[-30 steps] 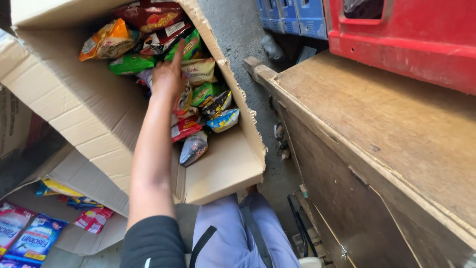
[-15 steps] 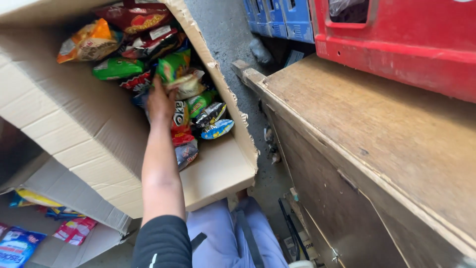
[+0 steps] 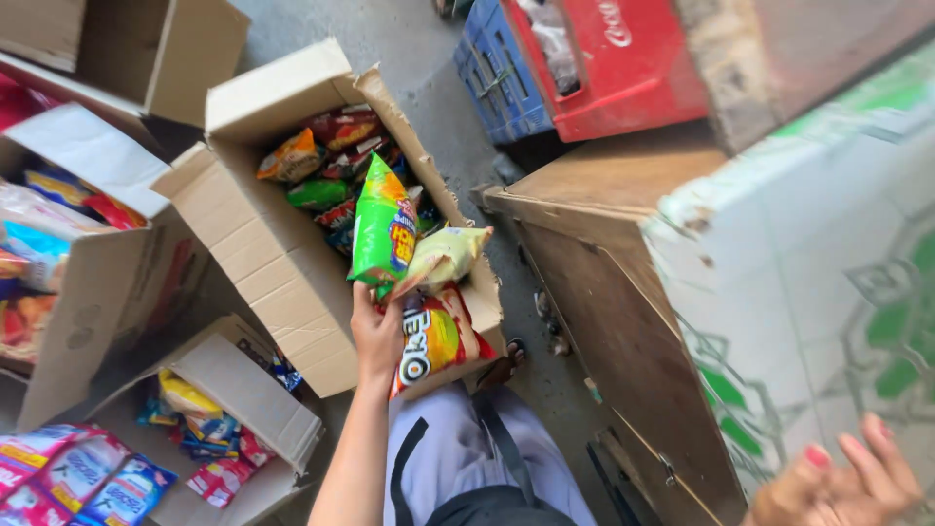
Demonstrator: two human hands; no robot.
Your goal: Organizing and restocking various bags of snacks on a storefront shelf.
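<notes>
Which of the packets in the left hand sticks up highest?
The green packet in the left hand; the pale yellow one leans right, the orange one hangs lower.

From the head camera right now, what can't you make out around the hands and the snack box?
- Right hand: cut off by the bottom edge and blurred; whether it holds anything is unclear.
- Left hand: grips a green snack bag, a pale yellow bag and an orange bag; the bags hide its fingertips.
- Cardboard box: packets underneath are hidden by those on top.
- Left-side boxes: cut off by the frame edge.
</notes>
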